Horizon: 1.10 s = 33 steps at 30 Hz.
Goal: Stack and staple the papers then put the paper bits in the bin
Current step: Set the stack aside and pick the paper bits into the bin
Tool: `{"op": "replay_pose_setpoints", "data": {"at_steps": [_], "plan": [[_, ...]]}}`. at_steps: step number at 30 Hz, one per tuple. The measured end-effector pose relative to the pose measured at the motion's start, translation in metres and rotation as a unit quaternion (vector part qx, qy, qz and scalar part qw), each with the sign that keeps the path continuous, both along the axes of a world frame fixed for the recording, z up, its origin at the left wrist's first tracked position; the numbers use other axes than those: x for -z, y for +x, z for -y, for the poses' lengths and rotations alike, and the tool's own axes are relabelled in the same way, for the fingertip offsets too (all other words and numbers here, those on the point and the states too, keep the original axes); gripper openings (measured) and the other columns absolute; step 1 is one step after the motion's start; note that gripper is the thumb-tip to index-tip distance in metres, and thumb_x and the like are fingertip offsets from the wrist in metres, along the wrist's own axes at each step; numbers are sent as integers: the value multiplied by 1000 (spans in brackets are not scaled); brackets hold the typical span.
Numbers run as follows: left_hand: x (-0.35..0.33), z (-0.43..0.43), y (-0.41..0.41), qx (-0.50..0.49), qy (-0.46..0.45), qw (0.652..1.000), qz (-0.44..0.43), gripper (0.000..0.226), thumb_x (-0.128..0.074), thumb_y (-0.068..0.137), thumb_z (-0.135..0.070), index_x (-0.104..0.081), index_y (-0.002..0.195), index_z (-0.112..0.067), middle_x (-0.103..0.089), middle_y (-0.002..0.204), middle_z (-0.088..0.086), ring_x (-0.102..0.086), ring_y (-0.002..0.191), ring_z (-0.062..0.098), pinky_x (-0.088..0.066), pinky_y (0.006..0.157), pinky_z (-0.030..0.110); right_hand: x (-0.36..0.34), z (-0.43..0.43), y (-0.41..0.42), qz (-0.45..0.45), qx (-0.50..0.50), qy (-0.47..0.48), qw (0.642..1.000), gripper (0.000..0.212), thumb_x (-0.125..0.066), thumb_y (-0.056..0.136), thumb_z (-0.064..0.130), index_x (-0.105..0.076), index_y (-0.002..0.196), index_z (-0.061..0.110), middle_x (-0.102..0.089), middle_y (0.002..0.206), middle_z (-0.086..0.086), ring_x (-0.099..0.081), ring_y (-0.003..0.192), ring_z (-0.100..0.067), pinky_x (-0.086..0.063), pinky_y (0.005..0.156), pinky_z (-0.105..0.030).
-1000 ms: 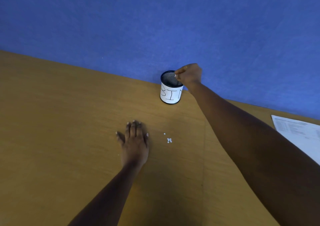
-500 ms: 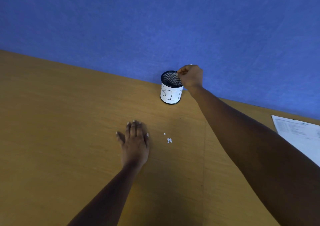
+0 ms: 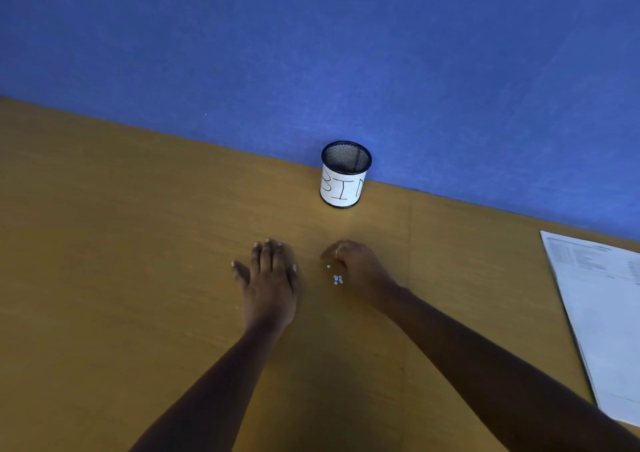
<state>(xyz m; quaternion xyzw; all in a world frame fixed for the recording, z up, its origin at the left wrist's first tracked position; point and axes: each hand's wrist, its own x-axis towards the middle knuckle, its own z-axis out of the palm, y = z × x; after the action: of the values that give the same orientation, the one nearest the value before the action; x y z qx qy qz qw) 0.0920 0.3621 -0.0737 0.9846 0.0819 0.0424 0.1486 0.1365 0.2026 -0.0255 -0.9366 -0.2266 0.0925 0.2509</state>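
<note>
A small black mesh cup with a white label reading BIN [image 3: 345, 178] stands at the back of the wooden desk [image 3: 121, 236], against the blue wall. Several tiny white paper bits [image 3: 337, 279] lie on the desk in front of it, one more bit a little further back. My right hand [image 3: 356, 267] rests just right of the bits, fingers curled down toward them; whether it grips any is hidden. My left hand [image 3: 268, 283] lies flat on the desk, fingers spread, left of the bits. The stack of printed papers [image 3: 602, 313] sits at the right edge.
The blue wall panel [image 3: 311, 53] runs along the back edge of the desk, right behind the bin. A seam in the desk top [image 3: 408, 278] runs front to back just right of my right hand.
My right hand has come back from the rim of the bin down to the desk beside the paper bits. My left hand has stayed flat in place.
</note>
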Motion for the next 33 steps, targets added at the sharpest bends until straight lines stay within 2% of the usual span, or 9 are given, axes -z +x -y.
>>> {"op": "replay_pose_setpoints", "data": {"at_steps": [2, 5, 10, 13, 16, 19, 20, 24, 33], "plan": [[0, 0, -1, 1, 1, 1000, -3, 83, 8, 79, -48, -25, 145, -12, -24, 154, 6, -12, 145, 22, -5, 113, 55, 2, 4, -8, 1, -32, -37, 999, 39, -47, 87, -5, -57, 123, 4, -54, 132, -8, -47, 125, -20, -26, 101, -11], [0, 0, -1, 2, 2, 1000, 0, 82, 7, 79, -47, -27, 145, -11, -26, 154, 8, -14, 145, 23, -6, 113, 56, 7, 9, -17, 12, -68, -52, 996, 39, -38, 94, 2, -49, 132, 2, -47, 140, -11, -38, 133, -22, -20, 107, -15], [-2, 0, -2, 5, 1, 1000, -4, 84, 8, 78, -48, -25, 145, -12, -23, 155, 7, -12, 145, 23, -5, 113, 55, 12, 20, -31, 31, -115, -99, 988, 43, -26, 100, 13, -32, 143, 8, -31, 151, -6, -25, 140, -18, -3, 106, -11], [-4, 0, -2, 6, -5, 1000, -2, 84, 9, 77, -49, -25, 145, -13, -23, 155, 7, -11, 145, 23, -5, 113, 55, 14, 25, -39, 42, -114, -92, 988, 52, -16, 96, 21, -38, 140, 5, -37, 147, -13, -31, 138, -24, -5, 110, -20], [-2, -1, -1, 5, 2, 1000, -6, 82, 8, 79, -48, -24, 145, -13, -22, 155, 7, -11, 145, 23, -5, 113, 55, 10, 25, -41, 41, -106, -98, 989, 43, -27, 97, 12, -43, 135, 1, -42, 143, -14, -37, 134, -25, -17, 112, -21], [-1, 0, -1, 4, -1, 1000, -2, 82, 7, 79, -48, -27, 145, -13, -24, 154, 8, -13, 145, 24, -6, 113, 56, 8, 19, -40, 75, -98, -92, 988, 35, -39, 90, 7, -63, 113, -2, -62, 117, -17, -59, 111, -29, -45, 95, -25], [-2, 0, -1, 5, -2, 1000, 0, 82, 6, 79, -48, -28, 144, -12, -25, 154, 8, -14, 145, 24, -7, 112, 56, 6, 17, -39, 87, -101, -100, 986, 33, -39, 90, 6, -65, 109, -1, -64, 113, -16, -60, 108, -28, -47, 92, -24], [-1, 0, -1, 2, -5, 1000, 2, 82, 5, 79, -48, -29, 144, -12, -26, 154, 8, -15, 145, 24, -6, 112, 57, -3, 8, -38, 51, -70, -157, 984, 35, -31, 97, 5, -49, 127, 1, -46, 134, -13, -40, 125, -23, -31, 104, -26], [-2, 0, -1, 3, -10, 1000, 1, 83, 7, 78, -49, -27, 145, -13, -25, 154, 7, -13, 145, 23, -5, 113, 56, -1, -1, -31, 3, 16, -126, 992, 27, -39, 93, 5, -59, 111, 3, -58, 119, -13, -50, 113, -24, -38, 95, -29]]}}
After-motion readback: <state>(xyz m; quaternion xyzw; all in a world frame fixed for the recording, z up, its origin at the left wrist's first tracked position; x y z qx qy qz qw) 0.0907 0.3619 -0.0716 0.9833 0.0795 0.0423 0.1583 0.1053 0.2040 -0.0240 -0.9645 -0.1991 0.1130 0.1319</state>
